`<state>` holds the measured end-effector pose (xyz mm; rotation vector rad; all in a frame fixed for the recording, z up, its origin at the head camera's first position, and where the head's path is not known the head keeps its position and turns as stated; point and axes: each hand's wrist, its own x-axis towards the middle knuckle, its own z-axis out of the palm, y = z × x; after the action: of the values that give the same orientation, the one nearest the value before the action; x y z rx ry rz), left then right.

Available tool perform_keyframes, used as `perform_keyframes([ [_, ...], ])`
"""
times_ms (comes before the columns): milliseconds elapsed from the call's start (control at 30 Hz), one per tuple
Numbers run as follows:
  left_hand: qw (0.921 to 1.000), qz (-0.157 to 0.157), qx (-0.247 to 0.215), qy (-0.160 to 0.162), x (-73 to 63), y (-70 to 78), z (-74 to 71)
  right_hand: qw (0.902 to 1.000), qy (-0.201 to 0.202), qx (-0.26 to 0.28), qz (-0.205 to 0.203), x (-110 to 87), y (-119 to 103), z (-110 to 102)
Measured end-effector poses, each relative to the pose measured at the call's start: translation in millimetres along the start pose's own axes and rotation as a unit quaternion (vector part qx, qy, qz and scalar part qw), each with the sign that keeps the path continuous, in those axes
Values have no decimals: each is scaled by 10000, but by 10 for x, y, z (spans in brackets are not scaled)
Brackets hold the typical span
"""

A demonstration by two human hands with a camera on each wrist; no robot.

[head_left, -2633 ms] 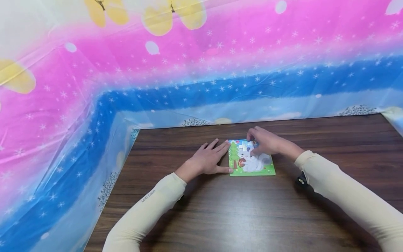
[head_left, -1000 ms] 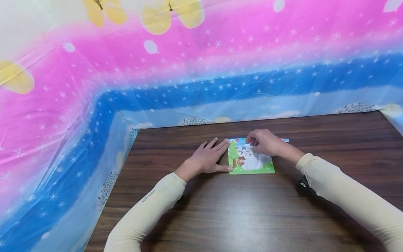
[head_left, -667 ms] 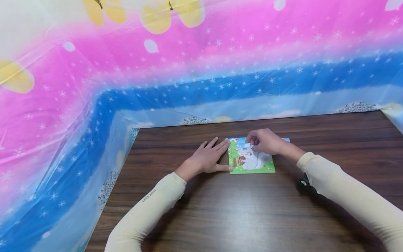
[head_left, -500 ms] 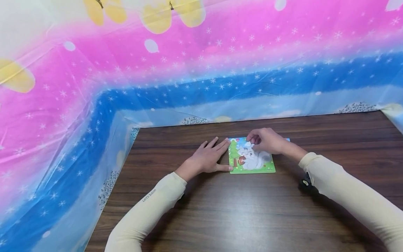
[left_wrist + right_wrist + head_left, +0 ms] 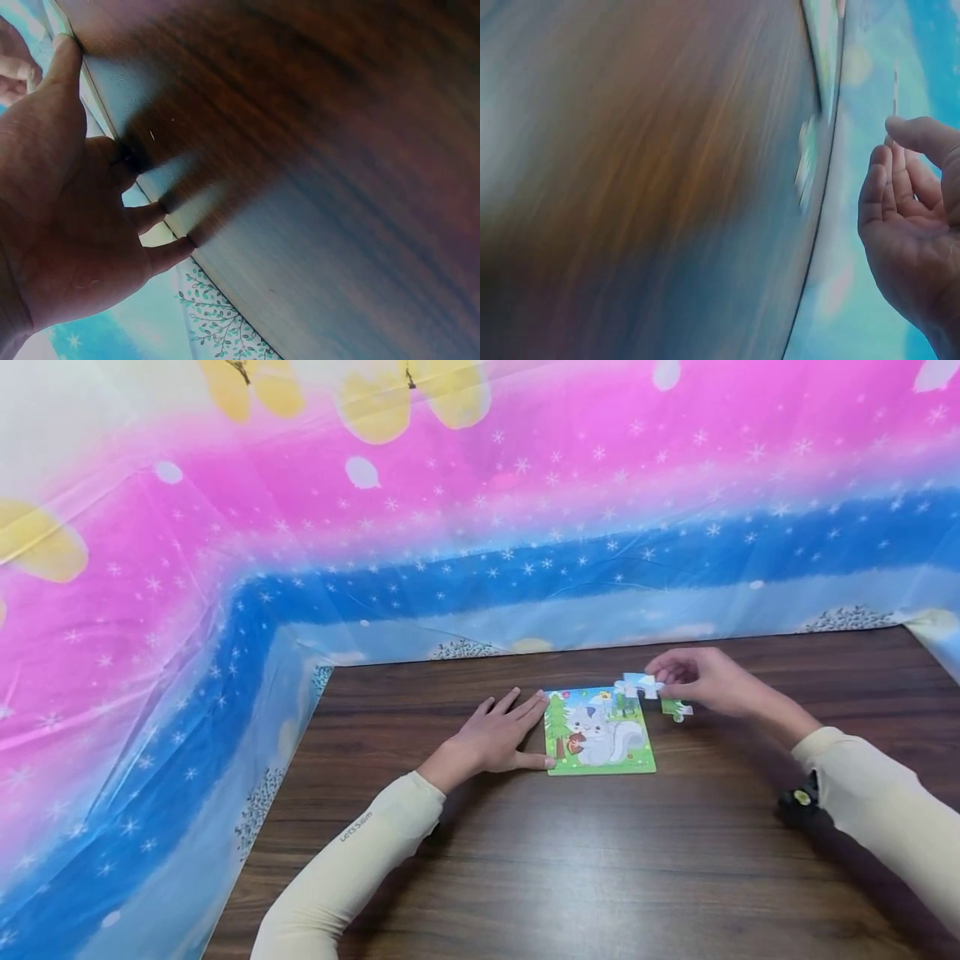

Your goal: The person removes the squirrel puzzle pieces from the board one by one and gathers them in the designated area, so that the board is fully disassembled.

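Observation:
A square jigsaw puzzle [image 5: 600,747] with a grey-white squirrel, a green tree and grass lies flat on the table. My left hand [image 5: 491,735] rests at its left edge, fingers spread and straight, thumb and index fingertip at the corners. My right hand [image 5: 697,681] pinches a blue-and-white puzzle piece [image 5: 641,685] above the puzzle's upper right corner. From the right wrist, the held piece [image 5: 896,94] appears edge-on between thumb and fingertips. A loose green-and-white puzzle piece [image 5: 677,708] sits on the table under the right hand, partly hidden by it.
The dark wood table [image 5: 570,860] meets a hanging cloth [image 5: 465,602] along its back and left sides. The cloth is pink, blue and white with snowflakes. Both forearms wear cream sleeves [image 5: 360,852].
My right hand has lifted from the puzzle's upper part and moved right, carrying a blue-and-white puzzle piece. The squirrel's head and the loose piece now show. My left hand has stayed in place.

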<state>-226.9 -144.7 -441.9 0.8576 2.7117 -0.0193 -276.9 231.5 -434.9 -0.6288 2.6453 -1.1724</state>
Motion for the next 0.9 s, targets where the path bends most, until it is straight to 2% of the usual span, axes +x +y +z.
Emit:
perform_keyframes([
  [200,10000,10,6,-19,19,-8,12,9997,28,-138,205,-228,372,-225],
  [333,10000,48,-26,7,20,-10,3,9993,71,-255,259,-342,536,-318],
  [567,10000,67,-66,28,15,-2,-16,9991,75,-291,285,-497,659,-444],
  [733,9999,-29,-101,3,-26,11,-4,9988,-89,-332,359,-501,729,-487],
  [900,10000,-29,-30,-15,-7,11,-4,9974,-160,-562,414,-505,775,-502],
])
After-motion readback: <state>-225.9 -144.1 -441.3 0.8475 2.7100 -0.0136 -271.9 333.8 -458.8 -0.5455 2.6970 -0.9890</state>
